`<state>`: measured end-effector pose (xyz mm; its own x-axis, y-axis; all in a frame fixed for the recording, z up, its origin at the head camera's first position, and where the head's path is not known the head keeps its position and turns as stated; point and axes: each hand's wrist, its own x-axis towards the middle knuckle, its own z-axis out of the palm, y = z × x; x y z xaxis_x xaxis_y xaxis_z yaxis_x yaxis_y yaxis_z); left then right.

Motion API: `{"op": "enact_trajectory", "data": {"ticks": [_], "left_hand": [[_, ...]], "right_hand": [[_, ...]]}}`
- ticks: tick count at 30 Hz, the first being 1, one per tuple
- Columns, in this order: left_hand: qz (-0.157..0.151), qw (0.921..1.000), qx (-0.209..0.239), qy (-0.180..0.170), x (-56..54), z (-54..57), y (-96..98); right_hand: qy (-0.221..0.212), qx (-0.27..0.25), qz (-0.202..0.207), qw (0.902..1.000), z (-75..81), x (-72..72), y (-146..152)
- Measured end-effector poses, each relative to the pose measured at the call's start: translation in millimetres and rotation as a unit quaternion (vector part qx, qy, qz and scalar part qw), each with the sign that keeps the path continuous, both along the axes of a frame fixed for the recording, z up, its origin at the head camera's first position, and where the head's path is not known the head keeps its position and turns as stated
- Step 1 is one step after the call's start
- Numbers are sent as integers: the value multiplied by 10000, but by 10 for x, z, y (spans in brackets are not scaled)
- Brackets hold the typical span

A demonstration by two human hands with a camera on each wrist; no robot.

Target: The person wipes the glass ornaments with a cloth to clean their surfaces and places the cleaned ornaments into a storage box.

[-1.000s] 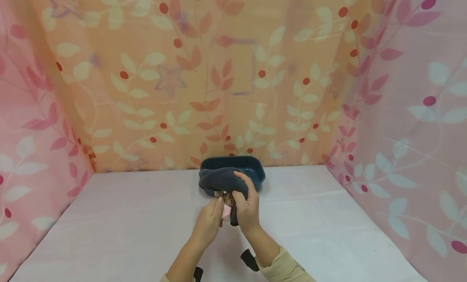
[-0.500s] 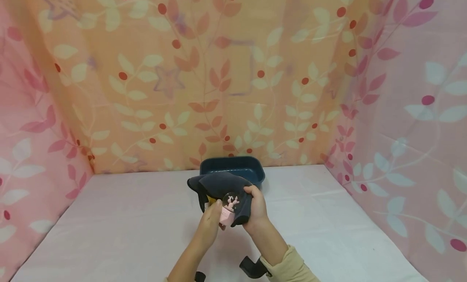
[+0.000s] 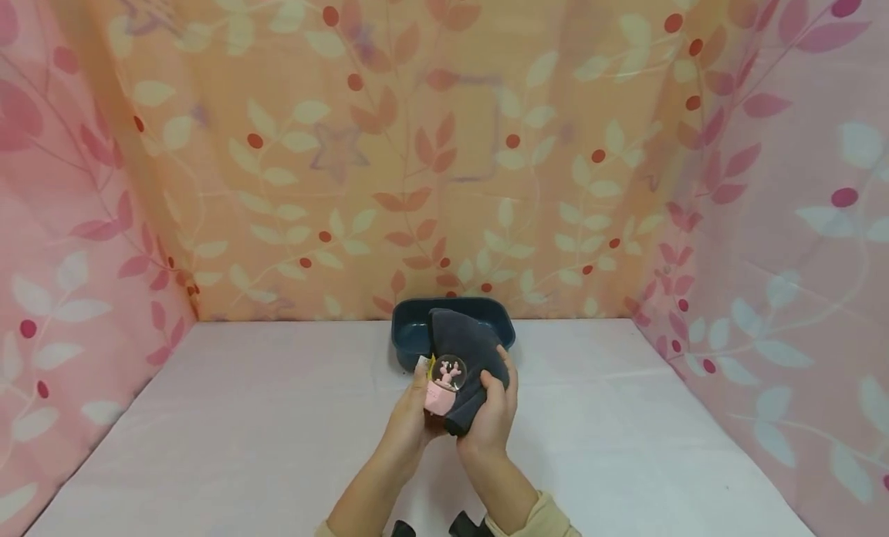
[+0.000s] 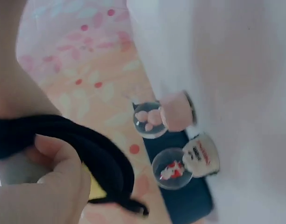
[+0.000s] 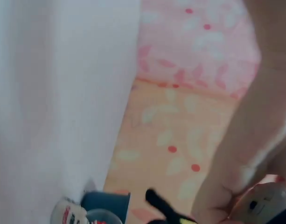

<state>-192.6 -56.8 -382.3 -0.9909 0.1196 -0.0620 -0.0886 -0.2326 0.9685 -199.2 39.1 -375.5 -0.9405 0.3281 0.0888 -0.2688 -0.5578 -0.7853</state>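
Observation:
A dark navy plush penguin (image 3: pixel 461 340) with a yellow patch is held up between both hands, slanting, in the head view. My left hand (image 3: pixel 404 421) grips it from the left; the left wrist view shows the thumb bent against its pale belly (image 4: pixel 14 168). My right hand (image 3: pixel 489 413) holds its right side, fingers curled round it. Between the hands appears a snow globe with a pink base (image 3: pixel 440 398) and pink figure. The left wrist view shows it standing on the table beside a second snow globe with a white lettered base (image 4: pixel 202 156), hidden in the head view.
A dark blue rectangular tub (image 3: pixel 410 348) stands at the back of the white-covered table (image 3: pixel 278 421), partly hidden by the plush. Patterned cloth (image 3: pixel 333 213) encloses the back and sides. Black wrist mounts (image 3: pixel 468 525) show at the forearms.
The plush has turned in the hands, from lying crosswise to slanting upward. The pink snow globe's dome, hidden a second ago, now shows. The head view has shifted slightly.

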Motion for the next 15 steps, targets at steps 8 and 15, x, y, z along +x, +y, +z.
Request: {"op": "enact_trajectory", "data": {"ticks": [8,15], "left_hand": [[-216,9960,795,341,9,-27,83],[-210,9939,1004,401,-10,-108,7]], "right_hand": [[569,891,-525,9930,21,5,27],[3042,3899,-1272,8598,-187,-37,46]]}}
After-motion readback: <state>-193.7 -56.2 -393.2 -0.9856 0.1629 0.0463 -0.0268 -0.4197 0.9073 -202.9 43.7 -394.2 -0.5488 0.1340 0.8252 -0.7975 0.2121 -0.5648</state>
